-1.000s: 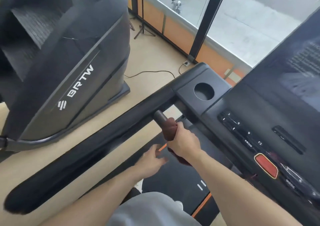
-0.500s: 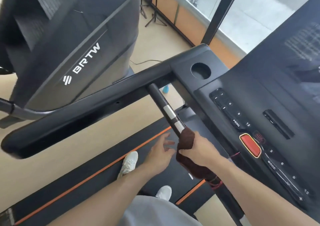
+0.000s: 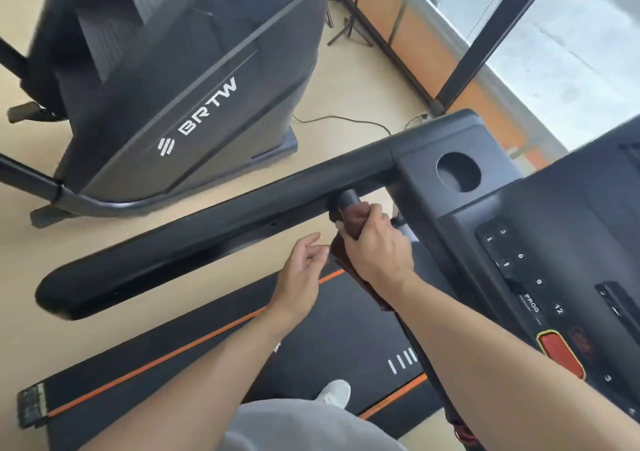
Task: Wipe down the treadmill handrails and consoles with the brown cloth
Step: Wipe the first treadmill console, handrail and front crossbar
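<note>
- The right hand [image 3: 377, 250] grips the brown cloth [image 3: 353, 224], wrapped round the short black inner grip bar [image 3: 348, 198] just left of the black treadmill console [image 3: 519, 243].
- The left hand [image 3: 301, 274] hovers just left of the cloth, fingers loosely curled, holding nothing.
- The console's round cup-holder recess [image 3: 458, 172] looks dark inside; contents cannot be told.

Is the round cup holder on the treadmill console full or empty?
Empty. The round cup holder in the black treadmill console shows only its dark bare inside; nothing stands in it.
</note>
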The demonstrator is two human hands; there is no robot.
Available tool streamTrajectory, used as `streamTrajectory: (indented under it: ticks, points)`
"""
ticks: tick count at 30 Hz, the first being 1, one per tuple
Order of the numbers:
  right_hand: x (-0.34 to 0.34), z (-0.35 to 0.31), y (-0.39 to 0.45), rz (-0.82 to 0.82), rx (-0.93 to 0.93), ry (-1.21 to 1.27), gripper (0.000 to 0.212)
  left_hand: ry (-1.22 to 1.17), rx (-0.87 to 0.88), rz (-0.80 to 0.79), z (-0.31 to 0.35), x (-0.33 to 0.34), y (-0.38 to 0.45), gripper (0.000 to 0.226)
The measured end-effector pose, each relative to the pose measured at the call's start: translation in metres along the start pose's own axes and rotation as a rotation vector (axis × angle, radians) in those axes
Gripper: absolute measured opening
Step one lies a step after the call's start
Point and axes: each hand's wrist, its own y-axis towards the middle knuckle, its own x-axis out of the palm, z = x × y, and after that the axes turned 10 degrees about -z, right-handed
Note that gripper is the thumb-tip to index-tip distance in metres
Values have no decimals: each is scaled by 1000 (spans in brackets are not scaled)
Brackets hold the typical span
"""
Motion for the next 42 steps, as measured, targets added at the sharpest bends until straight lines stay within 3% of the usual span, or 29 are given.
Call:
streamTrajectory:
  ticks: [5,7,10,13,16,19,22,28,32,37,42]
  points:
    - [-10,-10,26,0,81,146,48,51,-18,-55,18,-10,23,27]
    - [-17,-19,36,73,138,225,45,69,-18,-84,24,-11,30,18]
    - [-24,-28,44,202,193,323,41,114,-29,-159,30,-17,37,21]
    - [-22,-28,45,212,192,371,38,209,-107,-243,32,-27,45,30]
    - [-22,-31,48,109,277,387,54,305,-192,-296,31,-35,56,38]
    - [-24,-25,54,-198,340,515,84,341,-229,-314,34,-42,65,38]
    - [-29,-12,46,-450,295,587,79,364,-228,-306,42,-42,69,30]
    - [-25,2,29,-440,223,414,46,357,-231,-297,38,-25,57,19]
    - [-21,12,10,-406,202,336,51,358,-226,-297,24,-3,37,17]
    - [-22,55,-35,-464,194,375,41,326,-248,-253,0,41,6,14]
    - [-19,104,-95,-531,237,429,33,212,-254,-201,-32,93,-39,26]
